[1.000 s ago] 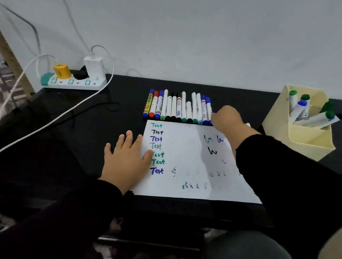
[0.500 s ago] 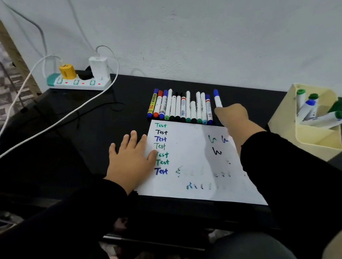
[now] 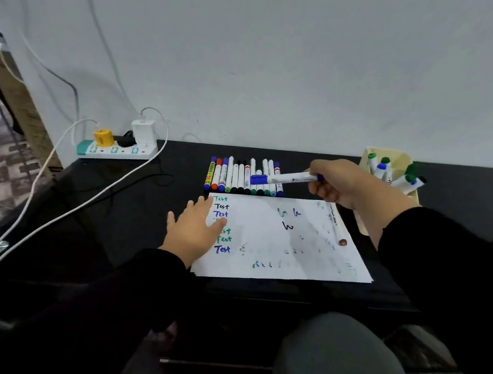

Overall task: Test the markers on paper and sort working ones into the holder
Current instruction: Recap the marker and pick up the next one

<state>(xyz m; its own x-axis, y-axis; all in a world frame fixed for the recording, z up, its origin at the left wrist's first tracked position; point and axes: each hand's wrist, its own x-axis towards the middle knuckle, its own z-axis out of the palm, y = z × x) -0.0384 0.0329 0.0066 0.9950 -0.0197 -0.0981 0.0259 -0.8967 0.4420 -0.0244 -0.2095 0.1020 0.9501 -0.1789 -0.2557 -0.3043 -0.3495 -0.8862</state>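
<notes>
- Change: the right hand (image 3: 338,180), which half a second ago was at the right end of the marker row (image 3: 244,176), has risen and now holds a blue-capped marker (image 3: 284,178) level above that row, cap pointing to frame left.
- Right hand: right of centre, arm in a black sleeve; fingers curled round the marker's rear end.
- Left hand (image 3: 193,231): centre of frame, palm down, fingers straight and slightly spread, resting on the left edge of the paper (image 3: 281,248).
- Paper: white sheet, flat on the black counter (image 3: 118,221); a column of "Test" words and scribbles in green, black and blue.
- Loose marker (image 3: 336,226): white barrel, brownish end, lying on the paper's right edge.
- Holder (image 3: 400,160): cream plastic, angular, upper right; holds green- and blue-capped markers.
- Power strip (image 3: 115,148): white, upper left, white cable trailing.
</notes>
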